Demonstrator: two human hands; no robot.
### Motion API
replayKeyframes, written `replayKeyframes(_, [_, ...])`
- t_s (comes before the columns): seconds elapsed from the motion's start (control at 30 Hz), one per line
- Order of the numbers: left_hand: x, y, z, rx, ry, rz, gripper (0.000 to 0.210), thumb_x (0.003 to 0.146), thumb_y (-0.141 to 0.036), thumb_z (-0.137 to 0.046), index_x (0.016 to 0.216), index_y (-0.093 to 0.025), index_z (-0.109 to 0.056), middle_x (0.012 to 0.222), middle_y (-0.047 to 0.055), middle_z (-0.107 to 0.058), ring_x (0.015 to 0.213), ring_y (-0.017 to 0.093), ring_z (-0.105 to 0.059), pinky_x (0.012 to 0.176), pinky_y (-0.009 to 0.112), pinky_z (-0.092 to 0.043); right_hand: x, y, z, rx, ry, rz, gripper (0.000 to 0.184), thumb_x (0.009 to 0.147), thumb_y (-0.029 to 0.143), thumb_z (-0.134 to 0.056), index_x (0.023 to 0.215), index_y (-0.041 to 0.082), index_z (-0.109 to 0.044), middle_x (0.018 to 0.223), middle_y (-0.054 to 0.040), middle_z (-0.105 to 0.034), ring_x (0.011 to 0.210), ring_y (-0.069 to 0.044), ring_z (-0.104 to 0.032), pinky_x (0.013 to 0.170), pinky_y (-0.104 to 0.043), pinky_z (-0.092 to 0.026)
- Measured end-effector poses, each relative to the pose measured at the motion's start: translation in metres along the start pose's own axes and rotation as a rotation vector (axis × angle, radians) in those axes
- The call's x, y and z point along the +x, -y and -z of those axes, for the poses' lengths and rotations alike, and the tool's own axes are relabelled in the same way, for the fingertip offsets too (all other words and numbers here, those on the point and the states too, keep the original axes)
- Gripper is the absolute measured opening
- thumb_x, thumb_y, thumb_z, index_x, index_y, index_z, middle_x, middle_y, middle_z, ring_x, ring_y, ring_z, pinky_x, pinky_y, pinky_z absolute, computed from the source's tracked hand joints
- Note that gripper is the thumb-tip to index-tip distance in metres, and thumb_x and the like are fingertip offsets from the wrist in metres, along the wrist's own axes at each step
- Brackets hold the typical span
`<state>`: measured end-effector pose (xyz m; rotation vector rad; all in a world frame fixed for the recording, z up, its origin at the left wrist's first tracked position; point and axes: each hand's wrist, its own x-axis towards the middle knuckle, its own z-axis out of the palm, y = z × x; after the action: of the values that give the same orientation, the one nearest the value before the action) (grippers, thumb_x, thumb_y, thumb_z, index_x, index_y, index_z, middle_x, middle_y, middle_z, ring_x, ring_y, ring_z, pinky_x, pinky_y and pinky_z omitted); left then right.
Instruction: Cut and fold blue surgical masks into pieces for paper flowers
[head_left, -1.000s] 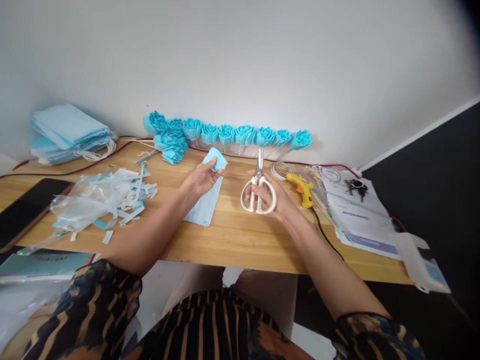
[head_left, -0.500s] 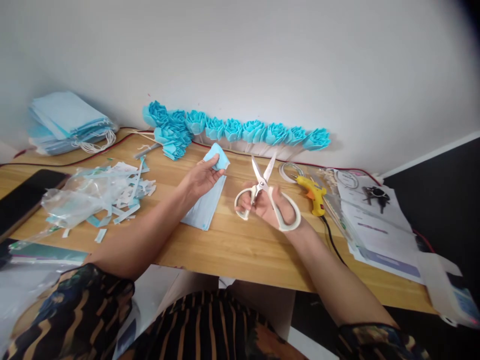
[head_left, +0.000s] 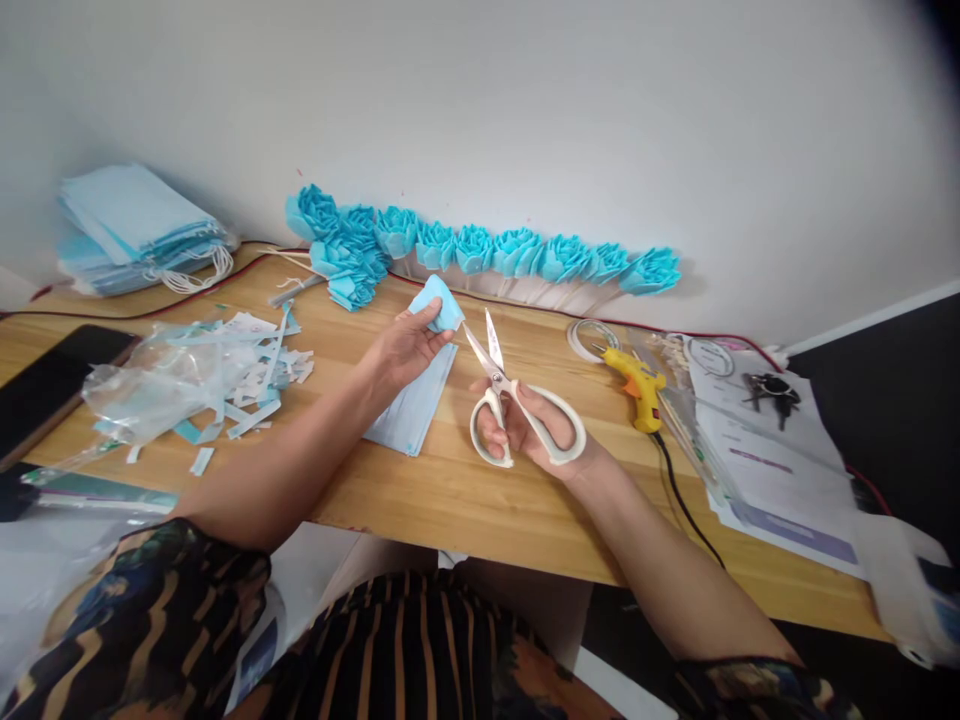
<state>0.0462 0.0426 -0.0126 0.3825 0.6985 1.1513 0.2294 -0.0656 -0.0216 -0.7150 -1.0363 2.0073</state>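
Note:
Between the thumb and fingers of my left hand point(head_left: 409, 345) is a folded light-blue piece of mask fabric point(head_left: 442, 303). My right hand point(head_left: 536, 420) has its fingers through the handles of a pair of white-handled scissors point(head_left: 496, 378). The blades stand apart and point up-left, one tip close to the fabric's right corner; whether it touches I cannot tell. Below my left hand a flat light-blue face mask point(head_left: 420, 405) lies on the wooden table point(head_left: 450, 500), partly hidden by that hand and forearm.
Several blue fabric flowers point(head_left: 517, 252) line the wall. A mask stack point(head_left: 142, 225), a phone point(head_left: 64, 385) and a plastic bag point(head_left: 169, 385) with scraps point(head_left: 259, 415) are left. On the right lie a yellow glue gun point(head_left: 636, 388), papers point(head_left: 772, 460) and keys point(head_left: 772, 395).
My right hand has brought the scissors left, closer to the fabric piece, and the blades have tilted left and narrowed a little. My left hand keeps nearly the same place.

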Motion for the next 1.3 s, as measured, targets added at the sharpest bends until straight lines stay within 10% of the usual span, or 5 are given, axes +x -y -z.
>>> replayKeyframes(1.3, [-0.014,0.026,-0.003,0.216,0.149,-0.085,0.01,0.083,-0.015,-0.073,0.079,-0.011,-0.066,0.067,0.002,-0.068,0.054,0.009,-0.062,0.056,0.021,-0.053,0.007,-0.005,-0.004,0.025,-0.091,0.037,0.044,0.083,0.056,-0.065,0.108,0.02,-0.064,0.082,-0.0028,-0.065,0.069,-0.013,-0.059,0.067,-0.031,-0.055])
